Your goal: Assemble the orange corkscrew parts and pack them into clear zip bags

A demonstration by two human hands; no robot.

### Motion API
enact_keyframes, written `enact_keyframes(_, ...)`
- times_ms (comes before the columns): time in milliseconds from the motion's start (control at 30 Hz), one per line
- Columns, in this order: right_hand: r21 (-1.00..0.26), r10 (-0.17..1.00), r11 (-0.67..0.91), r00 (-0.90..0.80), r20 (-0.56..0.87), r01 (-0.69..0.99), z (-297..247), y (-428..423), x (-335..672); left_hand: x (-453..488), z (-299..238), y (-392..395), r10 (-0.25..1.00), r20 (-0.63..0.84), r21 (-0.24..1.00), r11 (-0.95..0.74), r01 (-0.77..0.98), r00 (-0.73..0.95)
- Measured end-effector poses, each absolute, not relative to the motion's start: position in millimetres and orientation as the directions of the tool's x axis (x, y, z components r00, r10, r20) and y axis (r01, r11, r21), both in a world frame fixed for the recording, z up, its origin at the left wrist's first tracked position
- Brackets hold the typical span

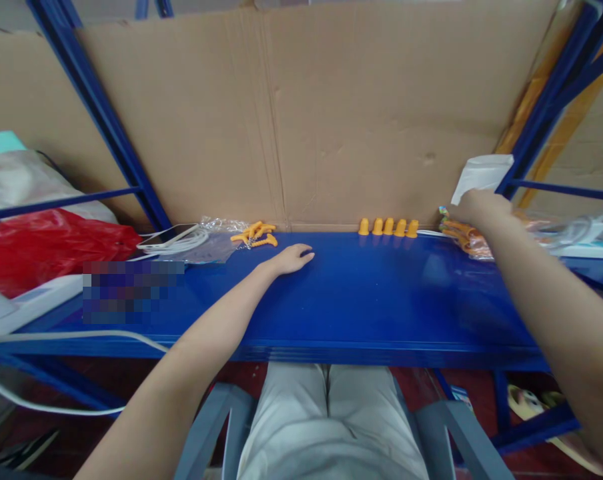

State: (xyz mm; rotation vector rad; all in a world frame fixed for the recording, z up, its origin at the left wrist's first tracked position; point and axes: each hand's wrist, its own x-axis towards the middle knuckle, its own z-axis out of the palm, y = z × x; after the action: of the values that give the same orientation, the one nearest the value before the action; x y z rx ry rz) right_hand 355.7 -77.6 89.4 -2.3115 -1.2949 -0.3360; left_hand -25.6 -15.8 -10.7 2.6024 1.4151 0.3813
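Your left hand [292,258] lay flat, palm down and fingers loosely together, on the blue shelf [361,300], holding nothing. Just beyond it, toward the cardboard backing [291,113], a small pile of curved orange pieces [255,234] lay on the shelf, near your fingers but not touching them. Your right hand [474,207] was stretched to the shelf's far right end, closed around a white packet [481,175] that stuck up past your knuckles; how tightly you gripped it could not be told. Under that hand sat a clear bag of orange parts [469,239], touching or nearly touching your wrist. Between your two hands, hard against the cardboard backing, five orange caps [387,227] stood upright in a row. Left of the curved orange pieces on the shelf lay a clear plastic bag [216,237], a phone [167,236] and a coiled white cable [181,243]. Past the shelf's left end lay a red bag [46,247].
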Motion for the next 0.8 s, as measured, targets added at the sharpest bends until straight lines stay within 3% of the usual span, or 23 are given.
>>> enact_keyframes(67, -0.187, 0.800, -0.440, 0.478, 0.362, 0.878, 83, -74, 333, -28, -11, -13, 0.854, 0.148, 0.241, -0.521, 0.819, 0.499)
enact_keyframes(300, -0.051, 0.919, -0.209, 0.214, 0.331, 0.977, 28, -64, 298, -46, -17, 7, 0.943, 0.179, 0.212, -0.316, 0.925, 0.281)
enact_keyframes(500, -0.018, 0.967, -0.096, 0.098, 0.237, 0.995, 7, -60, 295, -55, -18, 6, 0.988, 0.142, 0.122, -0.084, 0.989, 0.066)
enact_keyframes(633, 0.070, 0.993, -0.059, 0.051, 0.110, 0.996, 0, -55, 290, -51, -15, 2, 0.993, 0.106, 0.072, -0.056, 0.996, 0.048)
enact_keyframes(800, 0.124, 0.997, -0.004, -0.006, 0.082, 0.992, -6, -48, 296, -49, -14, 3, 0.992, 0.120, 0.126, -0.059, 0.990, 0.044)
